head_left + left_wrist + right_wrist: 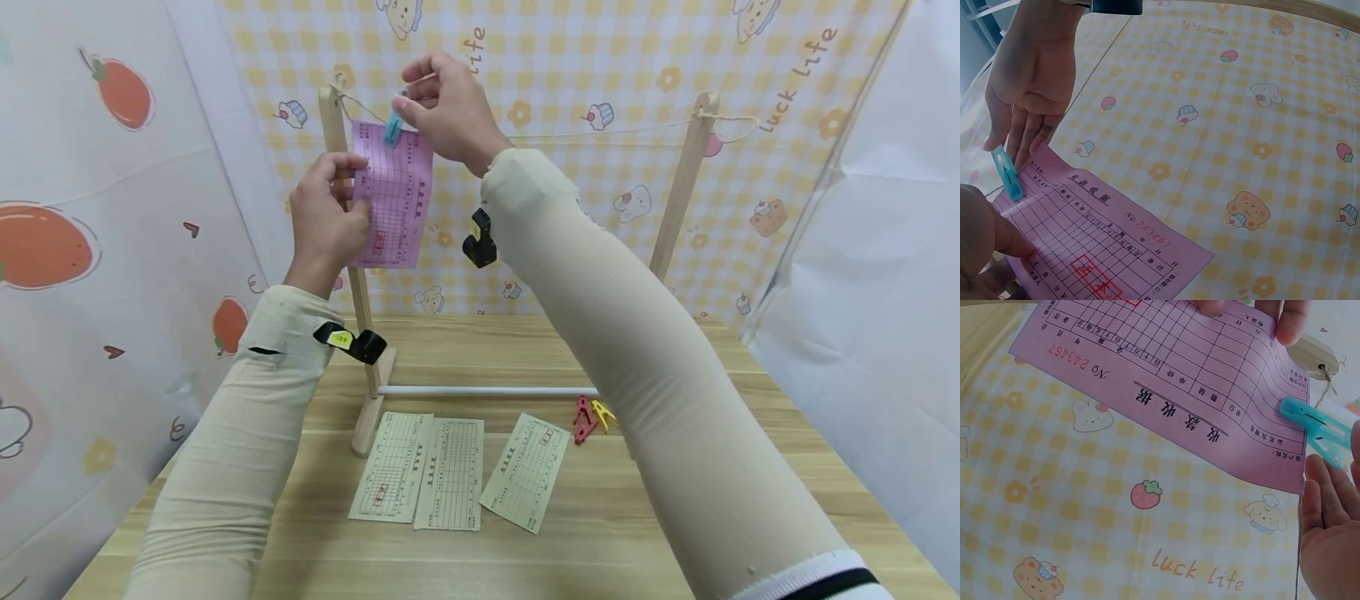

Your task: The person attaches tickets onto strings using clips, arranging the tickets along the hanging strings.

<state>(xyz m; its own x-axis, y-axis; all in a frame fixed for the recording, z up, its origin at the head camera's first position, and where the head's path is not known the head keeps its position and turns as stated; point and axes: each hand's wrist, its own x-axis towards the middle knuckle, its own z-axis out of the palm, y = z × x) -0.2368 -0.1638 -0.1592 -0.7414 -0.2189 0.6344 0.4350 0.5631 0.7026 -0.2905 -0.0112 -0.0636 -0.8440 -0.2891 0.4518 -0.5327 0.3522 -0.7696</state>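
A pink receipt slip (393, 200) hangs upright by the left post, its top edge at the twine (622, 131). My left hand (327, 212) pinches the slip's left edge between thumb and fingers. A teal clothespin (393, 125) bites the slip's top edge. My right hand (453, 108) holds the clothespin's upper end, thumb on one handle and fingers by the other. In the right wrist view the clothespin (1313, 428) has its tip on the paper and its handles apart.
Wooden posts (678, 192) carry the twine, with a white rod (487, 390) low between them. Three pale receipt slips (390, 467) lie on the wooden table (585, 542). Red clothespins (584, 419) and a yellow clothespin (602, 413) lie beside my right forearm. A patterned cloth hangs behind.
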